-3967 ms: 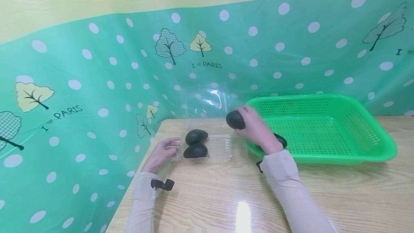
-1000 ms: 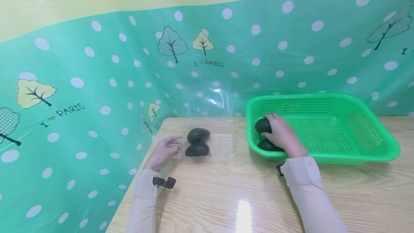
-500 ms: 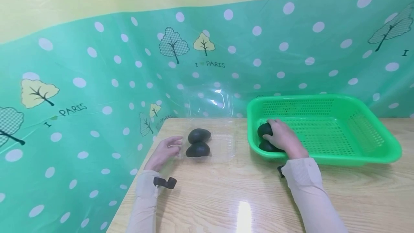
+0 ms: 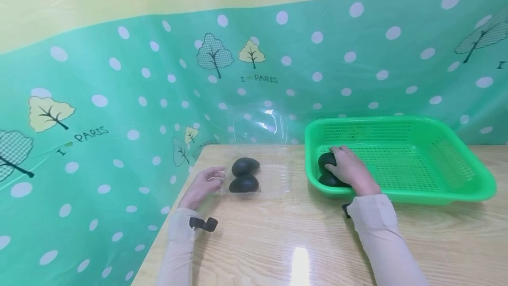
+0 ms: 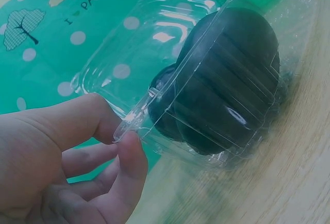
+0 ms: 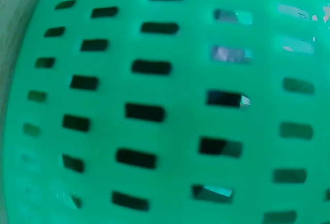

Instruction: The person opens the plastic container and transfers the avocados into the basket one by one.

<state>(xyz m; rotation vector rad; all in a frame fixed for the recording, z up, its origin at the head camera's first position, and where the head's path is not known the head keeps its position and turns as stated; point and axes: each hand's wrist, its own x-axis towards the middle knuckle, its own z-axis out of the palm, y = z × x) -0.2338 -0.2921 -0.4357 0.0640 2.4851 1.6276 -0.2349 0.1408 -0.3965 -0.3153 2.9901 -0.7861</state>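
Head view shows a green basket at the right of the frame, standing on a wooden tabletop. The right hand reaches inside its left end, and its thumb and fingers are clamped on a dark avocado. Just in front of it lies a second dark avocado, partly covered by the hand; I cannot tell if both fruits touch. Near the middle of the frame is a clear plastic box, its lid raised at the back. In its left half lie two more avocados, one behind the other. The left hand is at the left edge of this box.

Left wrist view makes this clearer: at the lower left of the frame, thumb and forefinger pinch the rim of the box, and both avocados are seen through its transparent wall. A patterned green curtain occupies the upper left.

Right wrist view is filled with the perforated green wall of the basket, slightly blurred.
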